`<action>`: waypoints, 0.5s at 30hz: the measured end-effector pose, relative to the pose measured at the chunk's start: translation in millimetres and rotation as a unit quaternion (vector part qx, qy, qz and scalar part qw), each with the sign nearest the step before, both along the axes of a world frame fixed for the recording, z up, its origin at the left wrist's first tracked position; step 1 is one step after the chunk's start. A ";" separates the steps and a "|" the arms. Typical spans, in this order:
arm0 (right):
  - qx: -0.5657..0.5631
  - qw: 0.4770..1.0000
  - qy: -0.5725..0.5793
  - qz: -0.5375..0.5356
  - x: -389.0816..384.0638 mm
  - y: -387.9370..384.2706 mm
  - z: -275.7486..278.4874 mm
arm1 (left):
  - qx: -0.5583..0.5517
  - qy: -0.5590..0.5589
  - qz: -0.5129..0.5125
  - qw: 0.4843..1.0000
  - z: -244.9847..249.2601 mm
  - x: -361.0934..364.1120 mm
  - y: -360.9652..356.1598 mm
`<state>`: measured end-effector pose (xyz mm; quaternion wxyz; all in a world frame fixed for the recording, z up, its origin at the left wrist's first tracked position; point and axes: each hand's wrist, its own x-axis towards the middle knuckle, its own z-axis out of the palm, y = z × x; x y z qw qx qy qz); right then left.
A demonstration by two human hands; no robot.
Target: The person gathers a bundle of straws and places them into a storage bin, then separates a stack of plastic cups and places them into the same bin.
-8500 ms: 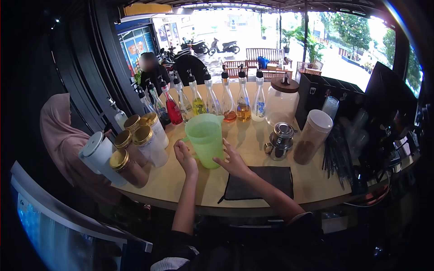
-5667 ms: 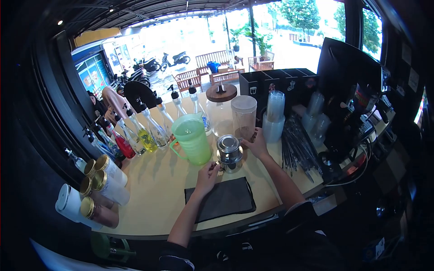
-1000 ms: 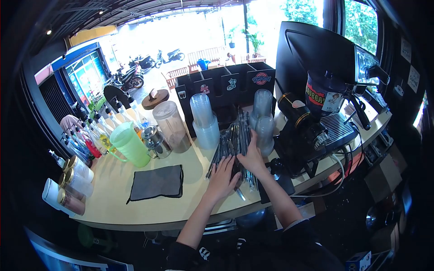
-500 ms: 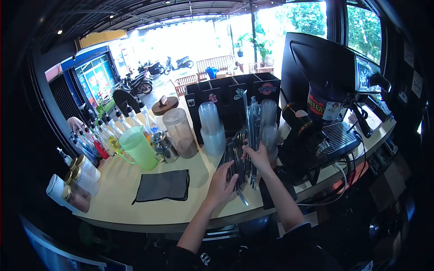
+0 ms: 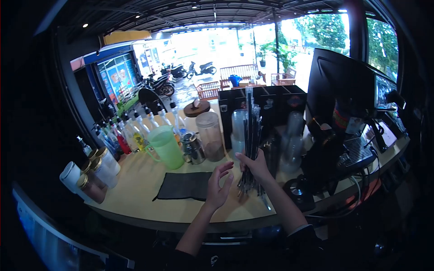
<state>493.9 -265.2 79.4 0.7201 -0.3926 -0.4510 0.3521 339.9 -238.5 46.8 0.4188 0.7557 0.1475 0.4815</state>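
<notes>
A thick bundle of wrapped drinking straws (image 5: 251, 128) stands nearly upright over the counter, with my right hand (image 5: 258, 168) closed around its lower part. The straws' bottom ends fan out just below that hand, and one leans out to the right. Beside the bundle on its left, my left hand (image 5: 219, 186) is apart from it, fingers spread and holding nothing. A dark cloth (image 5: 183, 186) lies flat to the left of my left hand. Stacked clear plastic cups (image 5: 238, 124) are partly hidden behind the straws, and another cup stack (image 5: 290, 151) stands to the right.
A black divided box (image 5: 275, 101) stands behind the cups. On the left are a green pitcher (image 5: 166, 147), a metal pot (image 5: 192, 148), a clear canister (image 5: 209, 133), pump bottles (image 5: 135, 131) and lidded jars (image 5: 103, 169). A black espresso machine (image 5: 339, 79) occupies the right side.
My right hand has gathered the straws into one upright bundle. My left hand has come off them and opened. The camera view has turned, shifting the counter rightward.
</notes>
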 end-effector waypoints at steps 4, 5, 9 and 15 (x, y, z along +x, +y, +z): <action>0.019 0.998 -0.052 0.033 -40.2 29.7 -9.3 | -0.028 -0.058 -0.004 0.998 18.4 -34.7 19.0; 0.042 0.996 -0.071 0.028 -52.6 37.5 -9.2 | -0.026 -0.068 0.002 0.997 25.3 -41.9 25.3; 0.083 0.989 -0.106 0.059 -103.0 51.2 -0.5 | -0.004 -0.052 0.022 0.998 58.0 -70.0 53.9; 0.137 0.982 -0.119 0.058 -168.8 80.3 -20.6 | -0.066 -0.081 0.002 0.994 74.7 -97.8 74.8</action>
